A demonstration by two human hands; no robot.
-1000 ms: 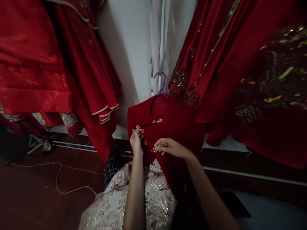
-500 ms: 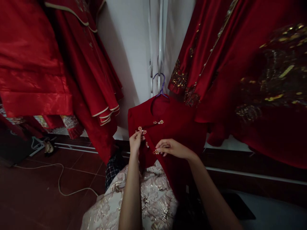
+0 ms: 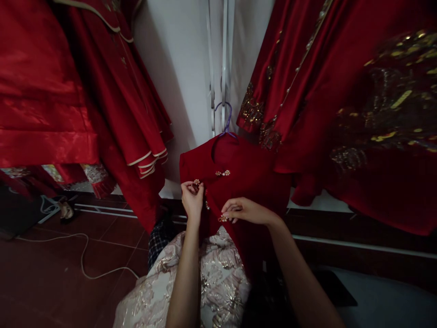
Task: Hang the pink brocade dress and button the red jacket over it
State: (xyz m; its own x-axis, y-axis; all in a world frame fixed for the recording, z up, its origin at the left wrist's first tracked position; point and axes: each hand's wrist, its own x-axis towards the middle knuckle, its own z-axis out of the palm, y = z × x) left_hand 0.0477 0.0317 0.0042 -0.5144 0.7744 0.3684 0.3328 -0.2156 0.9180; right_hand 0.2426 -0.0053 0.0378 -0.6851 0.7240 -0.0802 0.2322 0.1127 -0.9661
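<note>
A red jacket (image 3: 254,171) hangs on a purple hanger (image 3: 228,119), its front partly parted below the top fastening. Flower-shaped jewelled fastenings with pearls run down the front; the top one (image 3: 223,173) spans both sides at the neck. My left hand (image 3: 192,200) is closed at the jacket's left front, thumb and fingers around a jewelled clasp (image 3: 196,182). Lower and to the right, my right hand (image 3: 246,211) pinches the other front edge at a looped jewelled clasp (image 3: 223,218). The two hands are apart.
Red garments (image 3: 136,105) hang at the left, and sequined red ones (image 3: 385,105) at the right. A shiny floral skirt (image 3: 223,278) lies below my hands. White rack poles (image 3: 223,59) stand behind. A cable (image 3: 82,259) and shoes (image 3: 64,209) are on the tiled floor.
My left hand has shifted slightly left and its thumb and fingers now sit around the clasp. My right hand keeps its pinch. The view has shifted slightly.
</note>
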